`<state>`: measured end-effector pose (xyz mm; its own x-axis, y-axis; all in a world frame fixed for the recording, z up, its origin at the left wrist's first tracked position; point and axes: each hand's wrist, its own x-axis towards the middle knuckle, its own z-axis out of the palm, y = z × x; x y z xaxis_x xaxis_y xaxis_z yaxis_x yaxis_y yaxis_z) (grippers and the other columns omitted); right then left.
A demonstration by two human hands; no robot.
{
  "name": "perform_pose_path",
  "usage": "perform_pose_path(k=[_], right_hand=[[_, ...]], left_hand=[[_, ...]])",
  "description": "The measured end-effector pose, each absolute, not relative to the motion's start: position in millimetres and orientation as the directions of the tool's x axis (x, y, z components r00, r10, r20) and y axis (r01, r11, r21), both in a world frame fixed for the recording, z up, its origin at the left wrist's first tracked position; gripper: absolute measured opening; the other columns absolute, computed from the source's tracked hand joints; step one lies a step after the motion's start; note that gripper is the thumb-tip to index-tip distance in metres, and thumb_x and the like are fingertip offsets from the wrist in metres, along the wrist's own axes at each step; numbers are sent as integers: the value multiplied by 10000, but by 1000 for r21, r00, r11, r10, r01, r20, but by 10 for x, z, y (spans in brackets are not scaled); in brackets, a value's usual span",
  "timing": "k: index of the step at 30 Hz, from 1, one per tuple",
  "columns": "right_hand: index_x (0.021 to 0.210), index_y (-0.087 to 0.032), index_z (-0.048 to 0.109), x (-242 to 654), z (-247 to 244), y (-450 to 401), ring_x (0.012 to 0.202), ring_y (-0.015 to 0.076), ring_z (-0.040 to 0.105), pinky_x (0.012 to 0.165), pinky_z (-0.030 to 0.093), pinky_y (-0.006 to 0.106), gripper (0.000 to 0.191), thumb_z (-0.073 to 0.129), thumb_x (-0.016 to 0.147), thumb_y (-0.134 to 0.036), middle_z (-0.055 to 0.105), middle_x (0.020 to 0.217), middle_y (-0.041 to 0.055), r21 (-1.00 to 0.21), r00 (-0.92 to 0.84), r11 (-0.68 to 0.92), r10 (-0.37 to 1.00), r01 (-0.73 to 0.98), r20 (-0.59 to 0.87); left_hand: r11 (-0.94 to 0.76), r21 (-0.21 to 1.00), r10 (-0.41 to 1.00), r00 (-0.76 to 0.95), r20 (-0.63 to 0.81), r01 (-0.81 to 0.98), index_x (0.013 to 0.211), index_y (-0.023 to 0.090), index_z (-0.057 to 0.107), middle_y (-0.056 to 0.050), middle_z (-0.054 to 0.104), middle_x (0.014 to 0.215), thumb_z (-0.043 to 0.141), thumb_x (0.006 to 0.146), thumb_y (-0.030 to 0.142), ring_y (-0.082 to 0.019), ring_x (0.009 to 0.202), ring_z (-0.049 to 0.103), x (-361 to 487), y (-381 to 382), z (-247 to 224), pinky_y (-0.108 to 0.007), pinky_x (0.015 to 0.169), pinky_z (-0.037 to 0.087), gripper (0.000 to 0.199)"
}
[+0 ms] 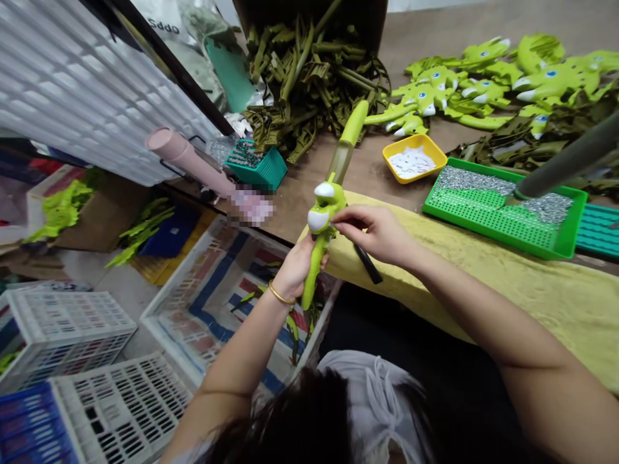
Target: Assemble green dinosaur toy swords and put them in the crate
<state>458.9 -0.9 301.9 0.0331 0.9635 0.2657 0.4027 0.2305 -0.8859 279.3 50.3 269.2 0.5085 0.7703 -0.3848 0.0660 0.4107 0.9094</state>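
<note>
A lime-green toy [333,196] with white rounded parts and a long olive and green blade-like top stands tilted over the table's front edge. My left hand [297,267] is wrapped round its lower part, beside the green handle. The fingertips of my right hand [370,229] are pinched together at the toy's right side; whatever lies between them is too small to make out. Below my right hand a black rod-like thing [368,263] sticks out over the yellow cloth [512,283].
Olive parts [314,77] and green toy pieces [435,90] lie at the back. A yellow dish [411,161], a green screw tray [503,235] and a teal basket [265,171] stand on the table. White crates [120,406] stand at lower left.
</note>
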Motion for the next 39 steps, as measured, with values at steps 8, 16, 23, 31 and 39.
perform_pose_path(k=[8,16,23,31,39], right_hand=[[873,-209,510,4426,2929,37,688,100,573,671,472,276,98,595,831,-230,624,770,-31,-941,107,263,951,213,290],[868,-206,495,4267,2871,5,659,79,552,638,466,252,147,617,823,-274,591,756,-42,-977,123,210,970,25,211],[1091,-210,433,4421,2665,-184,555,130,524,565,409,267,424,570,850,-531,549,633,-51,-899,220,-117,975,421,-24],[1101,-107,566,4380,2495,-424,904,314,662,713,490,392,341,336,945,-304,632,1095,207,-295,316,-380,917,876,-243],[1348,-205,521,4738,2486,-736,790,245,656,781,523,431,479,357,942,-400,723,962,99,-686,483,-355,876,635,-7]], left_hand=[[427,901,767,498,-405,76,798,194,496,53,488,532,618,797,626,-69,420,431,2779,409,2645,-201,431,341,449],[418,905,789,461,-407,84,794,194,492,46,489,509,574,849,605,-72,419,426,2687,327,2577,-200,435,325,423],[357,926,772,519,-367,124,765,199,452,39,486,496,549,816,675,-81,431,399,2524,259,2519,-217,456,317,488],[68,909,916,335,-220,411,900,194,494,40,519,574,506,780,734,-107,491,450,1908,270,2430,-234,493,358,553],[-186,461,949,280,-145,868,1007,193,587,-43,669,764,526,776,647,-226,725,633,1098,58,2270,-310,686,451,513]])
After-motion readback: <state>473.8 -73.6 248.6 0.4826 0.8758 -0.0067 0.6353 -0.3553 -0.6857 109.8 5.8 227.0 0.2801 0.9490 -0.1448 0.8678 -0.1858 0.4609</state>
